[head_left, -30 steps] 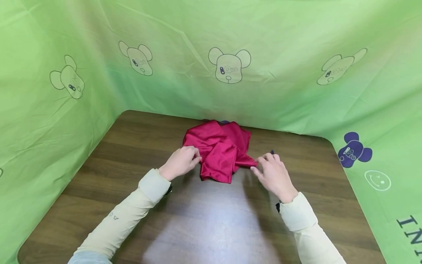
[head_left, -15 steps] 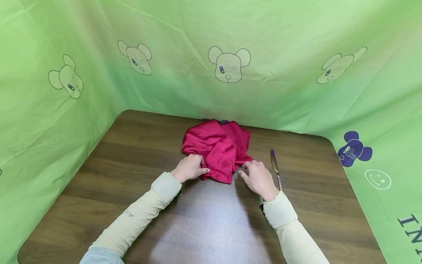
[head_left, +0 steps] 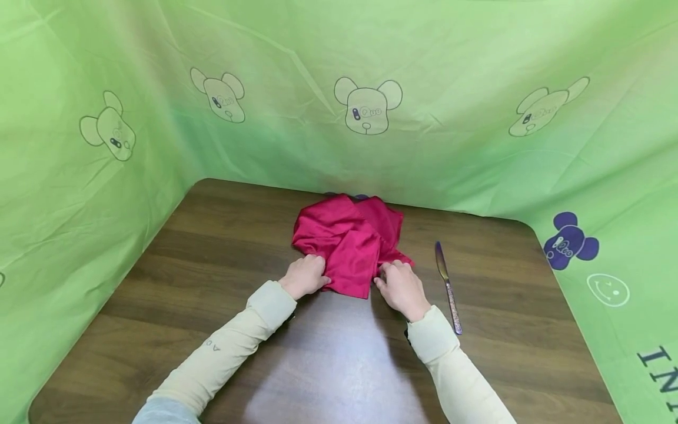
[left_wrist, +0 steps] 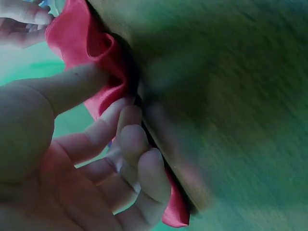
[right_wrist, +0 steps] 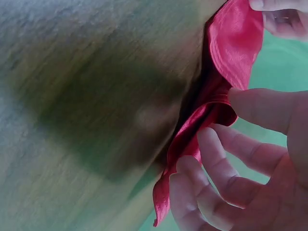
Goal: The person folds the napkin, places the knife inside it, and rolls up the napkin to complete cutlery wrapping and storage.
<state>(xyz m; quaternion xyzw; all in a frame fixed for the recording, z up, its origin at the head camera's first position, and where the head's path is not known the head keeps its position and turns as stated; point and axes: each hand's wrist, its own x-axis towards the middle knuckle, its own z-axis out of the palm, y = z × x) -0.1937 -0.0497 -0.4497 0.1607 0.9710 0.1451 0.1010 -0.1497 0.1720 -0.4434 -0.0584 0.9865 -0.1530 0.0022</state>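
A crumpled, glossy crimson satin cloth (head_left: 339, 229) lies near the table's back edge, its front flap folded toward me. At its front left edge my left hand (head_left: 305, 277) pinches the hem. In the left wrist view, the left thumb (left_wrist: 79, 86) lies against a raised fold, the index fingertip on the fold's other side. My right hand (head_left: 401, 285) is at the front right edge. A fold of cloth (right_wrist: 219, 103) sits between its thumb and index finger in the right wrist view, with the other fingers bent alongside the fabric.
A table knife (head_left: 447, 285) with a shiny blade and a speckled handle lies to the right of my right hand. The brown wooden table (head_left: 212, 235) has green curtains (head_left: 265, 147) printed with bear heads along its back and sides.
Both hands have come closer together along the cloth's front edge, the right hand moving left and toward me. The knife, mostly covered before, is now fully visible. The cloth has barely shifted.
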